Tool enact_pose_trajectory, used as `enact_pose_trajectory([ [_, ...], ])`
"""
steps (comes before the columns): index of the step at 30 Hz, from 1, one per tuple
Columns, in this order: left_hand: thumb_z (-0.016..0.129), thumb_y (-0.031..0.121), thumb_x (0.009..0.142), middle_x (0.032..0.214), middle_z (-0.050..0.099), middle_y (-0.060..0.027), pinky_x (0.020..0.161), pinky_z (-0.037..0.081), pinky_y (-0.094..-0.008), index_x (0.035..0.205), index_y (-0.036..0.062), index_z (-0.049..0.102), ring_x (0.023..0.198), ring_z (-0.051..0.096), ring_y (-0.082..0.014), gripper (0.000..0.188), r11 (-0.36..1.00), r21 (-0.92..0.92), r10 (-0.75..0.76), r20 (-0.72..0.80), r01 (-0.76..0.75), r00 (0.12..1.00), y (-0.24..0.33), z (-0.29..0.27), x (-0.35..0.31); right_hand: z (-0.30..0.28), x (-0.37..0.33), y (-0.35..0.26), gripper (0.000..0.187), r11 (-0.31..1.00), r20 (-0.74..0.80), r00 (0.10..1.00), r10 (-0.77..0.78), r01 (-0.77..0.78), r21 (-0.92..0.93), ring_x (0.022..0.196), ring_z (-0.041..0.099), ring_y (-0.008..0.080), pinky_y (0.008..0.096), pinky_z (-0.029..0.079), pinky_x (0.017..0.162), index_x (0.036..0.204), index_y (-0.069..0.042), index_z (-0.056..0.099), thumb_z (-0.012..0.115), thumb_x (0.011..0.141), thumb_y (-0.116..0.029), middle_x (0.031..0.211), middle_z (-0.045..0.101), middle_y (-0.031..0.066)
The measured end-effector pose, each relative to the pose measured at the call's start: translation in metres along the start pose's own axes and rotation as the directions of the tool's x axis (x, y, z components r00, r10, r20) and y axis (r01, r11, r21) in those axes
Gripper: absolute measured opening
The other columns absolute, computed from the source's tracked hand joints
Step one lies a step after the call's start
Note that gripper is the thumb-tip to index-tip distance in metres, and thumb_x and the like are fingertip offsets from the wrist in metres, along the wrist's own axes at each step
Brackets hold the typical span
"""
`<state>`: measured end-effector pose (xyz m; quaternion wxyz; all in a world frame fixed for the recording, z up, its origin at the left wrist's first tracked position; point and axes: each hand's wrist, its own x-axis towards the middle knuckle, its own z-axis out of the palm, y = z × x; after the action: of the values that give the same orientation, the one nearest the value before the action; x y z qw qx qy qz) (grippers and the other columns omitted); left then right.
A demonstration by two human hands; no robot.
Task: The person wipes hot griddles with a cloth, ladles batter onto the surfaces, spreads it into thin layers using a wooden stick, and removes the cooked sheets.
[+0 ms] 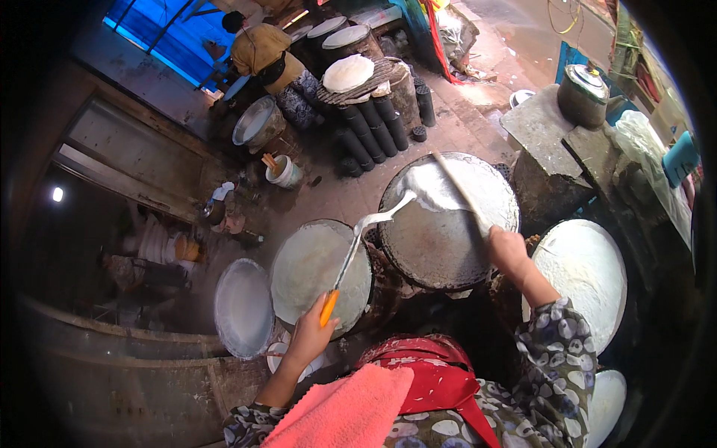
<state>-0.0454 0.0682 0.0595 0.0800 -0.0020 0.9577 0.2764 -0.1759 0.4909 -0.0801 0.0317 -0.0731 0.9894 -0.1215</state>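
My left hand (308,337) is closed round the orange handle of a metal ladle (346,261). White batter coats the ladle's far end, which is over the left part of a round griddle (433,257). In my right hand (509,250) is a long, flat wooden stick (461,193), slanting across the same griddle from near right to its far rim. Wet white batter (427,179) lies on the griddle's far half, left of the stick; the near half looks darker and thinly coated.
A pale-covered griddle (317,272) and a basin (244,308) of whitish liquid stand at left; another white-topped griddle (582,269) is at right. Beyond are stacked black coal cylinders (370,131), a white bucket (284,173), a lidded pot (582,97) and a bending person (261,52).
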Motion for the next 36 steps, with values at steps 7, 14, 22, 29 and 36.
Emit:
enact_pose_trajectory([
  [7, 0.068, 0.016, 0.084, 0.126, 0.056, -0.0255, 0.096, 0.044, -0.0341, 0.137, -0.0051, 0.041, 0.116, 0.058, -0.0310, 0.063, 0.988, -0.031, -0.148, 0.019, 0.148, 0.989, -0.008, -0.004, -0.027, -0.031, -0.030, -0.033, 0.012, 0.989, 0.229, 0.963, -0.144, 0.144, 0.014, 0.066, 0.067, 0.0302, 0.0417, 0.052, 0.058, 0.094, -0.003, 0.053, 0.046, 0.086, -0.008, 0.075, 0.066, 0.0135],
  [14, 0.069, 0.016, 0.083, 0.122, 0.058, -0.0277, 0.093, 0.046, -0.0363, 0.135, -0.0045, 0.042, 0.114, 0.058, -0.0372, 0.062, 0.994, -0.052, -0.101, -0.012, 0.101, 0.995, -0.017, 0.006, -0.017, -0.020, 0.012, -0.024, 0.013, 0.972, 0.296, 0.932, -0.212, 0.231, -0.034, 0.059, 0.065, 0.0260, 0.0382, 0.051, 0.049, 0.094, -0.003, 0.054, 0.047, 0.088, -0.013, 0.070, 0.065, 0.0103],
  [22, 0.069, 0.015, 0.084, 0.123, 0.058, -0.0254, 0.094, 0.044, -0.0345, 0.135, -0.0044, 0.042, 0.115, 0.058, -0.0332, 0.061, 0.983, -0.121, -0.140, 0.020, 0.141, 0.990, -0.006, 0.002, -0.034, -0.027, -0.005, 0.014, 0.010, 0.989, 0.151, 0.978, -0.146, 0.150, -0.016, 0.068, 0.065, 0.0361, 0.0460, 0.051, 0.059, 0.089, -0.003, 0.055, 0.048, 0.085, -0.009, 0.069, 0.064, 0.0180],
  [29, 0.068, 0.013, 0.084, 0.120, 0.059, -0.0243, 0.093, 0.045, -0.0343, 0.133, -0.0031, 0.044, 0.113, 0.059, -0.0322, 0.057, 0.980, -0.131, -0.156, -0.036, 0.150, 0.987, -0.026, 0.011, -0.037, -0.031, 0.022, -0.017, 0.011, 0.925, 0.311, 0.875, -0.372, 0.379, 0.040, 0.063, 0.064, 0.0358, 0.0466, 0.050, 0.056, 0.089, -0.003, 0.055, 0.048, 0.086, -0.011, 0.068, 0.063, 0.0161],
  [36, 0.068, 0.015, 0.084, 0.120, 0.058, -0.0267, 0.091, 0.047, -0.0367, 0.135, -0.0025, 0.043, 0.112, 0.059, -0.0357, 0.060, 0.984, -0.097, -0.142, 0.089, 0.150, 0.986, -0.020, 0.008, -0.031, -0.051, -0.113, -0.003, 0.008, 0.950, 0.317, 0.896, -0.310, 0.306, 0.064, 0.060, 0.062, 0.0335, 0.0445, 0.047, 0.052, 0.083, -0.007, 0.051, 0.050, 0.087, -0.014, 0.066, 0.061, 0.0127],
])
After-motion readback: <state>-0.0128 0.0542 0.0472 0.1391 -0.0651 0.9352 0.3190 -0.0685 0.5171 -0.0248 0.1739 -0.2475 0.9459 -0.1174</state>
